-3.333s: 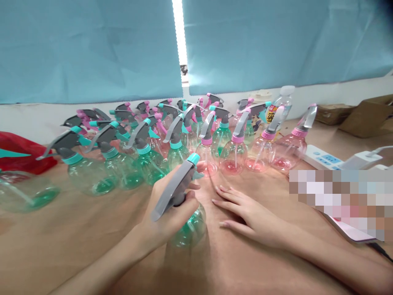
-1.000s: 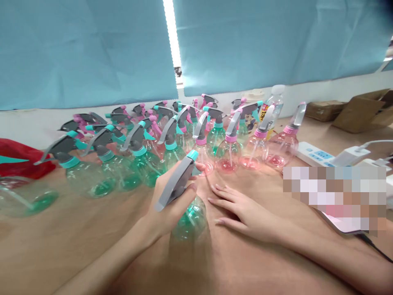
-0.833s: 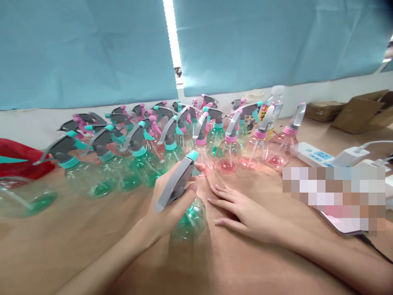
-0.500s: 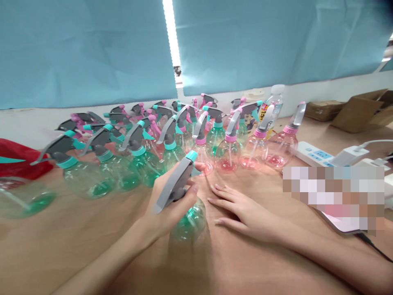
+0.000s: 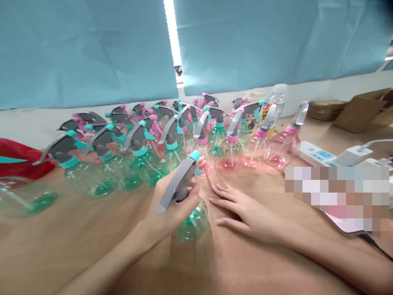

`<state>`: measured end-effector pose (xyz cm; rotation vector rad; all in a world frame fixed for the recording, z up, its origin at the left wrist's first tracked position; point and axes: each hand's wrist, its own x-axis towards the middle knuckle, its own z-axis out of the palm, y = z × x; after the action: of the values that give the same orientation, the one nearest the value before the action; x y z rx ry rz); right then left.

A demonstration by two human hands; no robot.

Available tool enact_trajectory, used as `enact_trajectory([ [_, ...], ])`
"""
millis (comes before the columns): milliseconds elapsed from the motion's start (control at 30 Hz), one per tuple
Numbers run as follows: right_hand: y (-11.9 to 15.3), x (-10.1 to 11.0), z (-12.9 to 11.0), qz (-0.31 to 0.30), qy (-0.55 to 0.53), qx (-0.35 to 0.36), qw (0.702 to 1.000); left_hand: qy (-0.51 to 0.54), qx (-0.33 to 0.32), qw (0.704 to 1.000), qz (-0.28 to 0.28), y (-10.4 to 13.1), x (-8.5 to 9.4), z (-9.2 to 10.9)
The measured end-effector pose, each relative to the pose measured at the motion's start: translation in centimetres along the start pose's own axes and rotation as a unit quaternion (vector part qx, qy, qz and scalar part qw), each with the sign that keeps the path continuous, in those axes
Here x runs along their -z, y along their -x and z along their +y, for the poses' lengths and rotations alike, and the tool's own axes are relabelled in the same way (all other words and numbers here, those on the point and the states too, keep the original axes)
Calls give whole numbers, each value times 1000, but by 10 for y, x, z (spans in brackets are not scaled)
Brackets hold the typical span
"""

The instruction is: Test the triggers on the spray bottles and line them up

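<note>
Left hand [image 5: 168,215] grips green sprayer [image 5: 180,180]; right hand [image 5: 241,208] spread; bottle rows [image 5: 148,164], power strip [image 5: 317,154] beyond.

Spray bottle [image 5: 193,224] in front of clustered bottles [image 5: 172,146]

Blue wall covering [image 5: 92,49], white power strip [image 5: 317,154], cardboard box [image 5: 359,113]

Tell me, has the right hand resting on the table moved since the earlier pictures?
No, not noticeably: judged against the pink bottles standing beyond it, the right hand lies in about the same spot on the table.
</note>
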<state>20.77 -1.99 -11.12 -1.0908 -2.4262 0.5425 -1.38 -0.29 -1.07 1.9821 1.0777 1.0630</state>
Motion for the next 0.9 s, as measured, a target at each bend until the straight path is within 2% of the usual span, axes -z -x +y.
enact_trajectory([
  [133, 0, 0, 0, -3, 3, -1, 1000, 9, -15, 1000, -4, -1, -1, -1],
  [567, -1, 1, -1, -17, 18, -8, 1000, 10, -3, 1000, 26, 5, -2, -3],
  [900, -1, 1, -2, -13, 18, -4, 1000, 18, -8, 1000, 19, 3, -4, -1],
])
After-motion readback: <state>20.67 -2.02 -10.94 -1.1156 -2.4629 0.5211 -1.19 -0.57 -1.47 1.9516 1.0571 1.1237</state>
